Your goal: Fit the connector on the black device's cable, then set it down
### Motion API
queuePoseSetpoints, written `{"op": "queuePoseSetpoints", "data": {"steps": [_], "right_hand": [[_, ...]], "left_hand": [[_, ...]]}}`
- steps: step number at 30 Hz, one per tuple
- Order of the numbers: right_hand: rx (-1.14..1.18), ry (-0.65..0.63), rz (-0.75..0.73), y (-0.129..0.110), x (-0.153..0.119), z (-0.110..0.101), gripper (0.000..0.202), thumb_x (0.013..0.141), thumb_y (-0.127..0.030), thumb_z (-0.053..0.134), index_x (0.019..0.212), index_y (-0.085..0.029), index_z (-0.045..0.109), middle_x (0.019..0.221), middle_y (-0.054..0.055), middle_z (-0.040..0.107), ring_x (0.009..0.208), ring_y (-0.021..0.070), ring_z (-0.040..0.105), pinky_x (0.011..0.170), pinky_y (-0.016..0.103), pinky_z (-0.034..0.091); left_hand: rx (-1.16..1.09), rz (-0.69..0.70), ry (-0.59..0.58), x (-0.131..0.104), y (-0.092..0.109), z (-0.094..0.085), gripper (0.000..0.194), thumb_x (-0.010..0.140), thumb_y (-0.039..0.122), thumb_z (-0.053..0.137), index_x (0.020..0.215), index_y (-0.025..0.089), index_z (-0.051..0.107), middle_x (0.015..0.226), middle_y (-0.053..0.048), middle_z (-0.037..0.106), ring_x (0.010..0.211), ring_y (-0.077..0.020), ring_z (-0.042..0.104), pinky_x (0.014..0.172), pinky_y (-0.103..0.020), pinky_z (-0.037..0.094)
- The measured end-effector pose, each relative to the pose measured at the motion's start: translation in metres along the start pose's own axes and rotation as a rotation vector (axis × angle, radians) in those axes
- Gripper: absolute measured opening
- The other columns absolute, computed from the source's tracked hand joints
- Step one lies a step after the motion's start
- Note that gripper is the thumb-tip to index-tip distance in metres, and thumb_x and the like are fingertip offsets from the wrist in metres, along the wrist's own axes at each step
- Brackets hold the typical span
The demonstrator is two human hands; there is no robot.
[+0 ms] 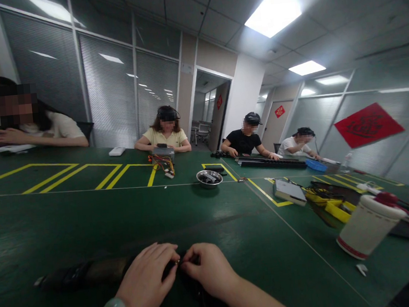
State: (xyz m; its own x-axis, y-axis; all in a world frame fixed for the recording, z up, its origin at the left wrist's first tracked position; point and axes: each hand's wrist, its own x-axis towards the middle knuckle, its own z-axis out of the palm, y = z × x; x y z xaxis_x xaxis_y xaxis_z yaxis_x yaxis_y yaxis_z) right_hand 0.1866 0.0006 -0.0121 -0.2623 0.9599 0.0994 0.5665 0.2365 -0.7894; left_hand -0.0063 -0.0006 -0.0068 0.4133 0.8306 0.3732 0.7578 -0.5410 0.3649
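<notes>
Left hand (148, 274), right hand (213, 270) — close (curled)

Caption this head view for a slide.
Left hand and right hand meet at a tiny shiny piece above a green table.

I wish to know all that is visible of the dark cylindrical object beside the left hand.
The dark cylindrical object lies on its side on the green table, mostly black, with a brownish section and a small, pale, metallic-looking tip at its left end. The left hand hides its other end; contact is unclear.
</notes>
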Motion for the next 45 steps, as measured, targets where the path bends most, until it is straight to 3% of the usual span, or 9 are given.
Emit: {"op": "queuePoseSetpoints", "data": {"steps": [14,45], "right_hand": [[-0.074,0.005,0.016,-0.0105,-0.0018,-0.0049,0.011,0.079,-0.024,0.063,0.084,-0.021,0.071,0.080,-0.001,0.070,0.068,0.0108,0.059,0.064,0.020,0.040],[-0.081,0.019,-0.022,-0.0033,-0.0003,-0.0008,0.009,0.078,-0.024,0.063,0.083,-0.022,0.070,0.080,-0.003,0.069,0.070,0.0097,0.060,0.062,0.018,0.039]], "left_hand": [[0.007,0.013,0.017,0.0006,-0.0006,0.0004,0.015,0.083,0.028,0.052,0.090,0.026,0.065,0.110,-0.002,0.066,0.106,-0.0225,0.059,0.100,-0.043,0.040],[0.017,-0.033,-0.032,0.0024,0.0052,-0.0031,0.015,0.082,0.025,0.051,0.089,0.028,0.064,0.110,0.000,0.065,0.107,-0.0225,0.057,0.102,-0.045,0.037]]}}
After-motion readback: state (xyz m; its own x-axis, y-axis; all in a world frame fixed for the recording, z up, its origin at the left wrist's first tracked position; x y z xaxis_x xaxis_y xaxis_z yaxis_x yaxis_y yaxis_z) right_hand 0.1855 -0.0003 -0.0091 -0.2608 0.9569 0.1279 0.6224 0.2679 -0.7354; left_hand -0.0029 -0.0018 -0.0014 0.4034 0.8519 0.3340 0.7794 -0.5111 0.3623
